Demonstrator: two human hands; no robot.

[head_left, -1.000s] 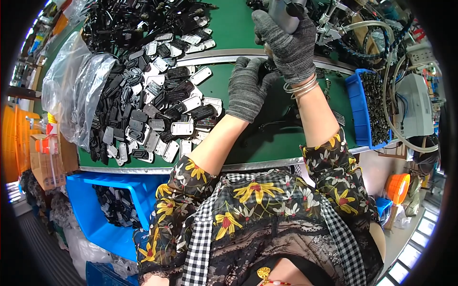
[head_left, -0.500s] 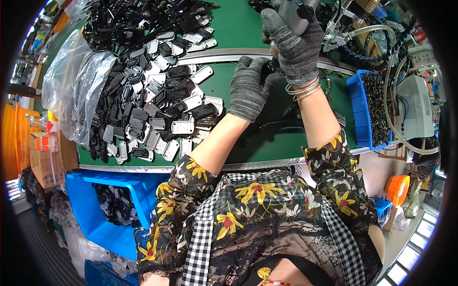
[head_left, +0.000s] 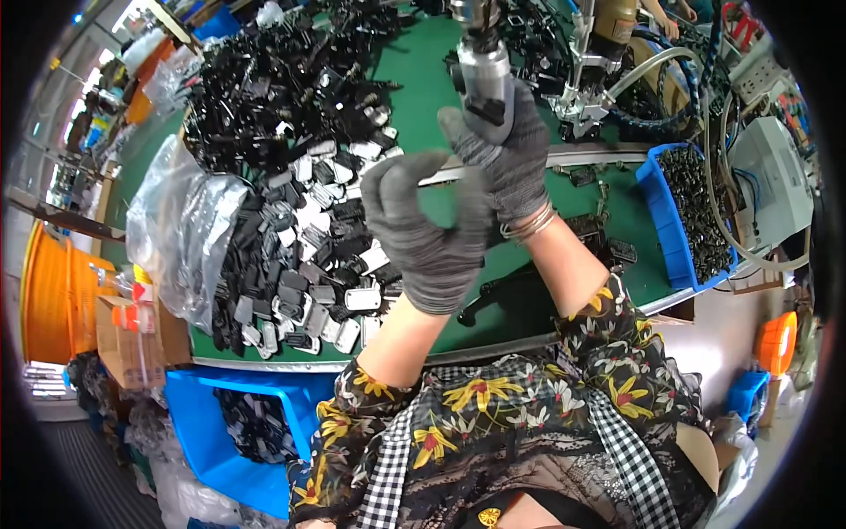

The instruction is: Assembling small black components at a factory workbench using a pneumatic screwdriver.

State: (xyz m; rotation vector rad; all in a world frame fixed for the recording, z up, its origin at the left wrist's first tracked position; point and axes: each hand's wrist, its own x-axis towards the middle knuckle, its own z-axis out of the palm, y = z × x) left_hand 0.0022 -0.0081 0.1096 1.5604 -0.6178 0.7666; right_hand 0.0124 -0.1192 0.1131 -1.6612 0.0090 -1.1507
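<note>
Both my hands wear dark grey knitted gloves. My left hand is raised above the green bench, fingers and thumb curved apart with nothing visible between them; its fingertips are slightly blurred. Beyond it, my right hand is at a silver cylindrical power tool, its fingers behind the body and partly hidden, its thumb sticking out to the left. Left of my hands lies a heap of small black and silver oblong casings. On the bench below my right forearm rests a dark, long-handled part.
A larger pile of black parts covers the far left. A clear plastic bag lies at the left edge. To the right stand a blue tray of small dark pieces and a metal fixture with hoses. A blue bin sits below the bench.
My left hand has lifted off the bench toward me, its fingers opening. My right hand and the power tool have shifted left, and the tool shows more fully. The whole view has shifted slightly.
</note>
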